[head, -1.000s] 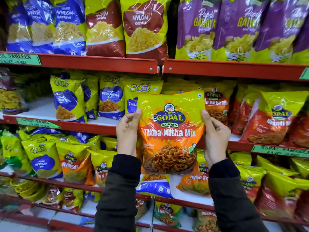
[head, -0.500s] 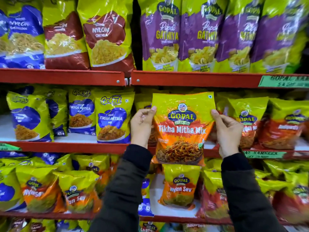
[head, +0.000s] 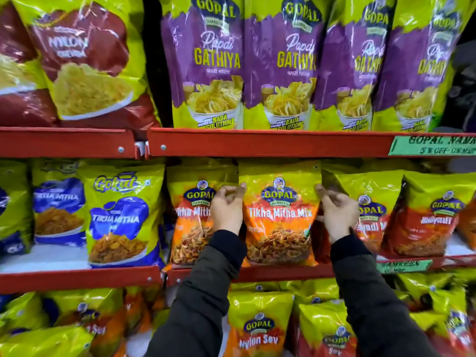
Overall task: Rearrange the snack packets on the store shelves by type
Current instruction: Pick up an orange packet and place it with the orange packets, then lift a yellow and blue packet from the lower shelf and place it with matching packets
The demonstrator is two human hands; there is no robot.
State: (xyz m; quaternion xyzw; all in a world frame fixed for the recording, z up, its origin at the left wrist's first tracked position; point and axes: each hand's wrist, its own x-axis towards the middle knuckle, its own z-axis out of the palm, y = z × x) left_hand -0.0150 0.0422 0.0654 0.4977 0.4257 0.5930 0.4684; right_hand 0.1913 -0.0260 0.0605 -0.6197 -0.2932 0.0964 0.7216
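The Tikha Mitha Mix packet (head: pixel 279 217) stands upright on the middle shelf (head: pixel 257 273), bottom edge at the red lip, top just under the shelf above. You've got it by both upper side edges: left hand (head: pixel 226 210) pinching the left seam with fingers curled, right hand (head: pixel 336 211) doing the same on the right seam. Both pinches look closed on the film, though the fingertips sit partly behind the bag so how firm is unclear.

Handling guess: light, air-puffed pouch, glossy film, likely slippery and crinkly; contents brittle, so don't squeeze the belly. The stiff side seams and the top seal are the best holds.

Just beside it on the left is a matching Gopal Tikha Mitha packet (head: pixel 192 220), partly hidden by your left wrist, so the type grouping looks right. On the right, touching or nearly so, a red Gopal packet (head: pixel 373 215). Further left, blue Gokul Tikha Mitha packets (head: pixel 121 217). Papdi Gathiya bags (head: pixel 257 63) fill the shelf above.
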